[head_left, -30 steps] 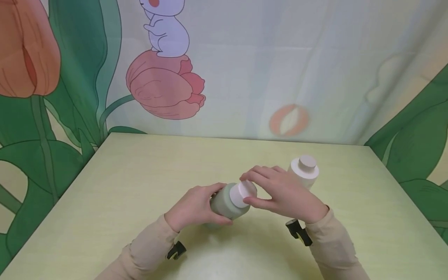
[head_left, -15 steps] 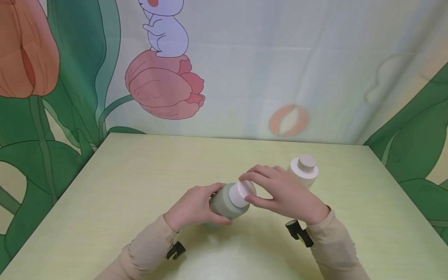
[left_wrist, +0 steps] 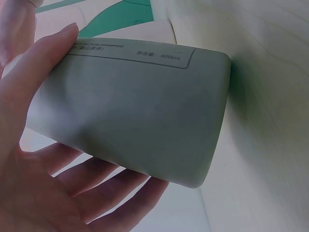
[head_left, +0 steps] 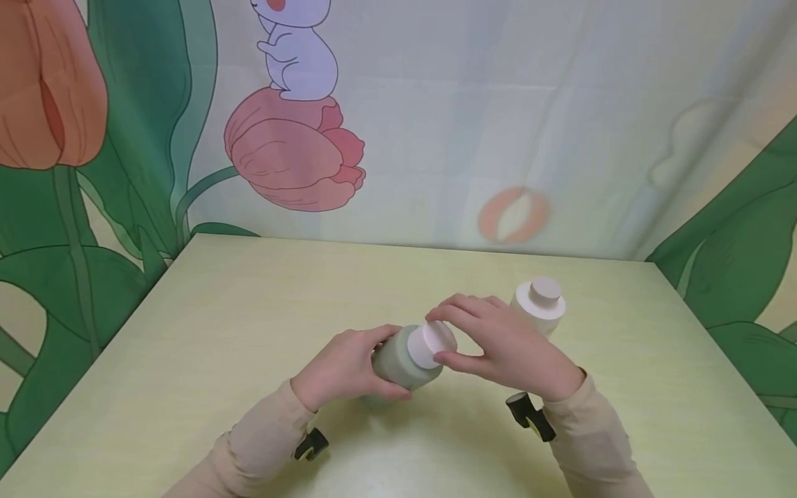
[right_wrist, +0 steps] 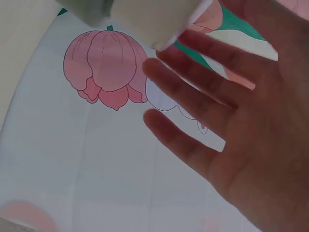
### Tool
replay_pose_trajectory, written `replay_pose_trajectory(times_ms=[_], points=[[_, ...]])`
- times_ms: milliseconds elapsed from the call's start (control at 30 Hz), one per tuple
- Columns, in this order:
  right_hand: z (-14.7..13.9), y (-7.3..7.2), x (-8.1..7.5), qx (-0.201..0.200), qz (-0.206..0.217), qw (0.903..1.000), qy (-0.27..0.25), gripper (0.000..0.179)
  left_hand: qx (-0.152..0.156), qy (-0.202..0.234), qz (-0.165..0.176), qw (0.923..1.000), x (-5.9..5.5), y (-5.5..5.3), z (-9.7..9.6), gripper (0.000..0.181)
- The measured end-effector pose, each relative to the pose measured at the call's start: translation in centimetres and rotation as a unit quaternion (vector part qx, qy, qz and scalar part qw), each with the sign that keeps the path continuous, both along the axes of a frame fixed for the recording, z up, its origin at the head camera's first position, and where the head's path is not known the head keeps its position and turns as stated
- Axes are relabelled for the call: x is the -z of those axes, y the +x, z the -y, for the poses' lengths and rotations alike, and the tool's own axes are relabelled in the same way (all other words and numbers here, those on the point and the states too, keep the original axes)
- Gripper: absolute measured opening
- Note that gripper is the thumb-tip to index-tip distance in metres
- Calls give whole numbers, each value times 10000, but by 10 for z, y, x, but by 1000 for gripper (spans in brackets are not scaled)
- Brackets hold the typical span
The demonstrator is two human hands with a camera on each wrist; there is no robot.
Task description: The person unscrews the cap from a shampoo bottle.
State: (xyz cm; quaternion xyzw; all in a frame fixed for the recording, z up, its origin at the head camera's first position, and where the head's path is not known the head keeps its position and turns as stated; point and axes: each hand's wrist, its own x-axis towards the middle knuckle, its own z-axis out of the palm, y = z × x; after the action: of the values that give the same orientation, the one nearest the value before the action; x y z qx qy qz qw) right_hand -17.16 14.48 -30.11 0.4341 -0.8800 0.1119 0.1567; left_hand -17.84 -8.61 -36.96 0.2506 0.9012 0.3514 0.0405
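In the head view my left hand (head_left: pixel 345 366) grips a pale green shampoo bottle (head_left: pixel 398 363) around its body, with the bottle leaning over to the right. The left wrist view shows the label print on the bottle (left_wrist: pixel 145 106), its bottom end close over the table, the thumb on top and the fingers beneath. A white cap (head_left: pixel 429 344) tops the bottle. My right hand (head_left: pixel 498 339) pinches that cap between thumb and fingertips. From the right wrist, the other fingers (right_wrist: pixel 188 94) stretch out below the cap (right_wrist: pixel 154 19).
A white bottle (head_left: pixel 540 304) with a narrow round top stands just behind my right hand, its lower part hidden. The pale yellow table (head_left: pixel 280 290) ends at a curtain (head_left: pixel 423 138) printed with flowers and a white animal.
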Motion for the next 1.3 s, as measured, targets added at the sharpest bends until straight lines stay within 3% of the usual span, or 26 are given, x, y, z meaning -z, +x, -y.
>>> replay_pose_trajectory(times_ms=[100, 267, 400, 567, 700, 867, 967, 1133, 1300], points=[[0, 1, -3, -112, 145, 9998, -2, 38, 12, 7, -30, 10000, 0, -1, 1, 69], [-1, 2, -3, 287, 415, 9987, -83, 46, 55, 2, -33, 10000, 1, -2, 1, 71], [-2, 2, 0, 425, 393, 9982, -128, 42, 26, -30, 39, 10000, 3, -1, 0, 71], [-3, 2, 0, 122, 188, 9997, -101, 33, 8, -44, 25, 10000, 3, -1, -1, 70], [-5, 2, -4, -166, 312, 9994, -60, 39, -19, -8, -8, 10000, 1, -1, -1, 69], [-4, 2, -4, 132, 499, 9986, -146, 46, -47, -29, 80, 10000, 0, -1, 0, 69], [-3, 2, -3, 281, 406, 9987, -156, 43, -42, -48, 80, 9999, 0, -2, 1, 70], [-2, 1, -2, 7, 104, 9999, 12, 39, -35, -48, 39, 10000, 0, -2, 1, 70], [-4, 3, -4, -133, 314, 9994, 98, 51, -30, 7, 26, 10000, 1, -1, 1, 69]])
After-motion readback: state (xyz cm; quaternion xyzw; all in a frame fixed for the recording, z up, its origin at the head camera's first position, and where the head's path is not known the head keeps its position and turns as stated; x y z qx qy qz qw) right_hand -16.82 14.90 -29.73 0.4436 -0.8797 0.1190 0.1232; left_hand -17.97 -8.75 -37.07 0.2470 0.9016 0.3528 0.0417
